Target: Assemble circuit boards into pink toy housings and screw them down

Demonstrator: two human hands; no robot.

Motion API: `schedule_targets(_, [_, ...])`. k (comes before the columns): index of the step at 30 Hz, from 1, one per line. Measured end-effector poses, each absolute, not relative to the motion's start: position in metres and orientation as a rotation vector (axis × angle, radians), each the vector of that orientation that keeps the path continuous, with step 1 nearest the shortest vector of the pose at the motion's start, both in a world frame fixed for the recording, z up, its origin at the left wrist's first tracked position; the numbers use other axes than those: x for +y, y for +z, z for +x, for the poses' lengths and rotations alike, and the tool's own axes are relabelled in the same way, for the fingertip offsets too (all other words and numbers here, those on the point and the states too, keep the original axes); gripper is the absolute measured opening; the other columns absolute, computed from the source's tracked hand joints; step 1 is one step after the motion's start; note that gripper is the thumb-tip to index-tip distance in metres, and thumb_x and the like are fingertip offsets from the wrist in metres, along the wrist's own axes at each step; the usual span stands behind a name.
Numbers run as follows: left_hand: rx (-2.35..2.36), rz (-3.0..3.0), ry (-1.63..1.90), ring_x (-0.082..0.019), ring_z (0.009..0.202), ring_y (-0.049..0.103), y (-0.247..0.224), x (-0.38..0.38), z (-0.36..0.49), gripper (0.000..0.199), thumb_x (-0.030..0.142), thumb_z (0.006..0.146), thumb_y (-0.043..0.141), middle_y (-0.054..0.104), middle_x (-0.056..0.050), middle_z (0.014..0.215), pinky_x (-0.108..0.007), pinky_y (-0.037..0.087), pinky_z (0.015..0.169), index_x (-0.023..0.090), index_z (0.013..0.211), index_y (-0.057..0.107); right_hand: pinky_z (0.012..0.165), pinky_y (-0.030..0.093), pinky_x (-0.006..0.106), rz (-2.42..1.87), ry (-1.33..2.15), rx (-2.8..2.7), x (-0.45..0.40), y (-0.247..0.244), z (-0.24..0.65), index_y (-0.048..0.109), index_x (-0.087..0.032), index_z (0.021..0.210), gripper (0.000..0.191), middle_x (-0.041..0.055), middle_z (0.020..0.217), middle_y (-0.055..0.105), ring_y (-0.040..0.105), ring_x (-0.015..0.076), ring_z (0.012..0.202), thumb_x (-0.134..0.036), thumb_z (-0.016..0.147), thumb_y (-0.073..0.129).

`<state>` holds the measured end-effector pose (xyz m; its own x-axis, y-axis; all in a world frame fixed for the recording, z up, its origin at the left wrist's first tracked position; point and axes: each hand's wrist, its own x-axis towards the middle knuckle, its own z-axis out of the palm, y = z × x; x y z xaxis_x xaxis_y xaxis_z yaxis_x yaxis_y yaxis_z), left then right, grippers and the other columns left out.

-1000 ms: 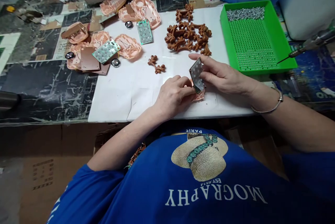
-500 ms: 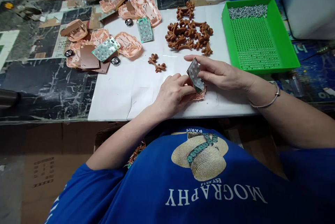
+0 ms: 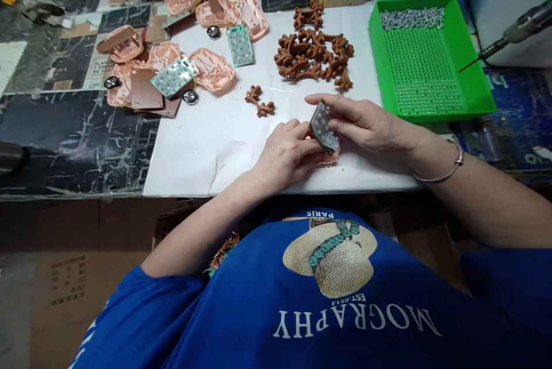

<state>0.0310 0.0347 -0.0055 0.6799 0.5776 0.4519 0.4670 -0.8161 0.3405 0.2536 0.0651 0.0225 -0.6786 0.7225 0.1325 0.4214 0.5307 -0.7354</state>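
The board [image 3: 324, 129] is held tilted over the white paper [image 3: 185, 153] on the worktop [image 3: 77, 150], clamped in the right hand [image 3: 366, 122]'s grip with the thumb against its pale face. That face looks milky grey, faintly dotted with lighter rounds; its rim is dark, greenish at the lower corner. Under it, a pink shell [image 3: 331, 158] pokes out past the left hand [image 3: 284, 153], whose fingers curl inward; I cannot tell whether that grip is closed on the shell.

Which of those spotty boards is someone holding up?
The spotty board in the right hand, tilted up beside the left hand. The other two spotty boards lie over to the left, by the pink shells, with no hand on them.
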Motion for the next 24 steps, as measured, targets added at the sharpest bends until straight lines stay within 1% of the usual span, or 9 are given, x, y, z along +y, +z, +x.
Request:
schedule_targets(6, [0.834,2.683,0.744,-0.021,0.088,0.056,-0.002,0.034,0.027,0.032,0.043,0.101,0.049,0.068,-0.008,0.101,-0.034,0.041,0.075,0.025,0.110,0.074,0.106,0.049,0.051,-0.985,1.006,-2.291,0.063,0.024,0.252,0.046,-0.021,0.149,0.053,0.0091,0.123,0.068,0.062,0.0266,0.115,-0.032,0.098,0.048])
schedule_targets(12, [0.807,2.646,0.771,-0.021,0.090,0.058,-0.005,0.036,0.028,0.032,0.046,0.100,0.051,0.069,-0.008,0.102,-0.035,0.043,0.078,0.026,0.108,0.075,0.108,0.048,0.049,-1.004,1.051,-2.264,0.063,0.027,0.250,0.047,-0.023,0.148,0.052,0.0081,0.120,0.067,0.061,0.0272,0.117,-0.035,0.097,0.049])
schedule_targets(17, [0.830,2.618,0.739,-0.023,0.095,0.060,-0.006,0.037,0.028,0.033,0.046,0.100,0.052,0.070,-0.009,0.102,-0.036,0.045,0.080,0.024,0.106,0.076,0.105,0.049,0.047,-0.950,1.053,-2.281,0.066,0.027,0.250,0.048,-0.019,0.148,0.053,0.0085,0.122,0.067,0.062,0.0245,0.112,-0.033,0.097,0.049])
schedule_targets(21, [0.810,2.594,0.768,-0.022,0.095,0.061,-0.007,0.038,0.028,0.032,0.046,0.099,0.053,0.071,-0.009,0.100,-0.036,0.045,0.081,0.024,0.106,0.076,0.104,0.048,0.044,-0.904,1.044,-2.334,0.071,0.027,0.249,0.047,-0.020,0.149,0.054,0.0064,0.120,0.068,0.063,0.0225,0.109,-0.032,0.096,0.050])
schedule_targets(24, [0.786,2.592,0.797,-0.022,0.093,0.061,-0.008,0.038,0.028,0.032,0.046,0.099,0.053,0.071,-0.009,0.100,-0.036,0.046,0.080,0.024,0.106,0.076,0.103,0.048,0.042,-0.904,1.051,-2.343,0.073,0.027,0.248,0.048,-0.018,0.148,0.054,0.0061,0.117,0.069,0.063,0.0215,0.106,-0.030,0.095,0.051])
